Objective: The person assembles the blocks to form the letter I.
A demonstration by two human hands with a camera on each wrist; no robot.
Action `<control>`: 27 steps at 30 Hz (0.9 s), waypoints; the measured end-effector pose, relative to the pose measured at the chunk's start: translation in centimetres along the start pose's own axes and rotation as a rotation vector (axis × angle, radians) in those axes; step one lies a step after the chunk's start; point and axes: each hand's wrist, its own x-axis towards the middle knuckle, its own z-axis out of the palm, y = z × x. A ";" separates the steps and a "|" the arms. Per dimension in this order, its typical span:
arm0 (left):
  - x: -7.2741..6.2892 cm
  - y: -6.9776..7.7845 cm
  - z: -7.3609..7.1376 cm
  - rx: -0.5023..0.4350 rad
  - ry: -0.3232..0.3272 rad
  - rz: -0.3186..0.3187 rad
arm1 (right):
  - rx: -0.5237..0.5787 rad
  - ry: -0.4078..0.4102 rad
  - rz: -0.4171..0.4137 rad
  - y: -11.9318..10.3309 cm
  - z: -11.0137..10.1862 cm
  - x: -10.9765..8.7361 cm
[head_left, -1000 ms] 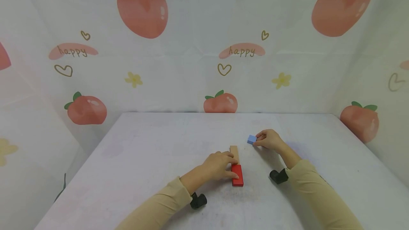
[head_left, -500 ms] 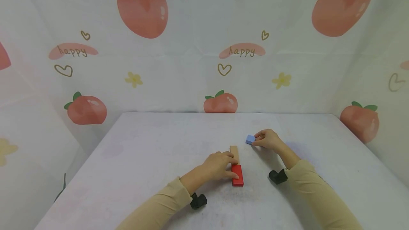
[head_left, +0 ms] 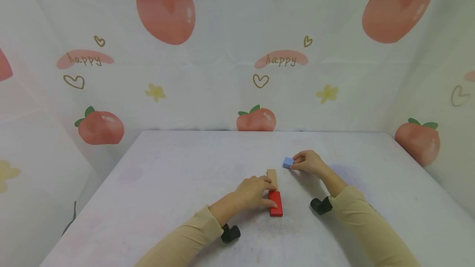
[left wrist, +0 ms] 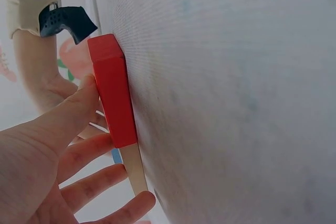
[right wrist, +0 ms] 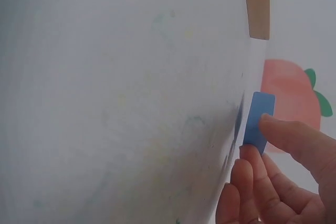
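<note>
My left hand [head_left: 254,193] rests across a red block [head_left: 276,208] and a plain wooden block [head_left: 272,175], which lie end to end. Its thumb touches the red block, and the other fingers spread along toward the wooden block [left wrist: 134,169]. In the right wrist view, the thumb and fingers of my right hand [right wrist: 289,166] pinch a small blue block [right wrist: 257,120]. This blue block [head_left: 288,162] is to the right of and slightly beyond the wooden block's far end, apart from it. Whether it touches the table is hard to tell.
A whitish table [head_left: 178,164] lies beneath both hands. Behind it hangs a pale cloth [head_left: 219,90] printed with peaches, hearts and flowers. Black wrist devices [head_left: 231,234] sit under both sleeves, close to the tabletop.
My right hand has moved slightly left with the blue block, closer to the wooden block. The left hand and the red and wooden blocks have stayed in place.
</note>
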 end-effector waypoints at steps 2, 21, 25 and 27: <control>0.0 0.0 0.0 -0.001 0.001 0.003 | 0.004 -0.002 -0.002 0.0 0.1 0.1; -0.1 0.1 0.0 0.002 0.006 0.001 | -0.026 0.001 0.047 -0.8 0.6 0.1; -0.1 0.1 0.0 0.009 0.010 0.003 | -0.033 -0.003 0.033 -1.1 0.6 -0.1; -0.1 0.1 0.0 0.008 0.011 0.005 | -0.024 -0.009 0.020 -1.1 0.5 -0.1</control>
